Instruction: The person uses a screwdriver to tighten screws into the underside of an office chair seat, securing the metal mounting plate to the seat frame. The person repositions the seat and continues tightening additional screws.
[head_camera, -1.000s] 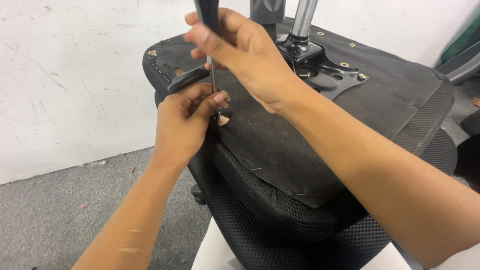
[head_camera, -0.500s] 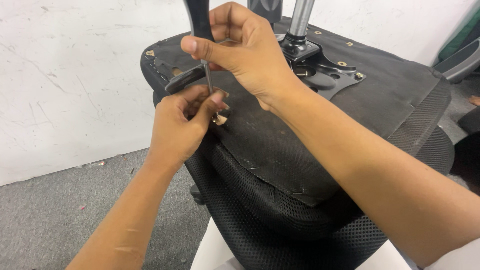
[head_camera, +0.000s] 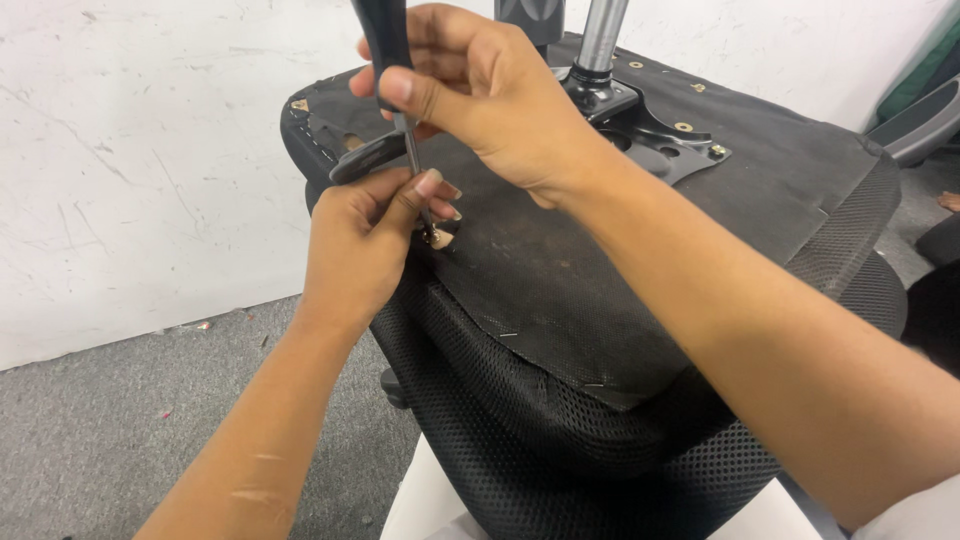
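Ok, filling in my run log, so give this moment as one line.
right hand: grips screwdriver | left hand: steadies shaft | tip: on screw | upturned chair seat

We see a screwdriver (head_camera: 392, 70) with a glossy black handle and a thin grey metal shaft. Its tip meets a pale brass-coloured screw (head_camera: 440, 239). The upturned chair seat (head_camera: 560, 270) is covered in dull black fabric, scuffed brownish in patches, with black open-weave mesh (head_camera: 560, 440) below it. The mounting plate (head_camera: 655, 135) is black, dotted with gold-toned bolts, and the column (head_camera: 600, 35) is silvery grey. The wall (head_camera: 130, 170) is white with faint grey scratches; the floor (head_camera: 110, 430) is speckled grey carpet.
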